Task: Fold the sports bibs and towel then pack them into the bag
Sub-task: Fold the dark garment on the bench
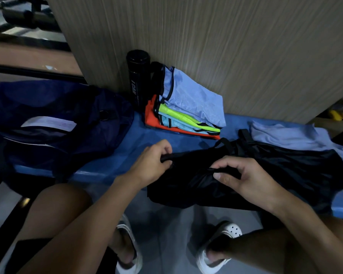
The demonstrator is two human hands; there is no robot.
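A black sports bib point(285, 175) lies spread over the front edge of the blue bench point(127, 155), partly hanging off it. My left hand point(152, 165) grips the bib's left strap edge. My right hand point(244, 177) pinches a black edge of the same bib near its middle. Behind them sits a stack of folded bibs point(188, 107) in light blue, neon yellow and orange. A pale blue towel point(289, 137) lies crumpled at the right rear. The dark navy bag point(48, 119) rests on the bench's left end.
A black bottle point(137, 76) stands against the wood-grain wall panel point(226, 46) beside the stack. A white label point(50, 123) shows on the bag. My knees and white clogs point(222, 246) are below the bench on the grey floor.
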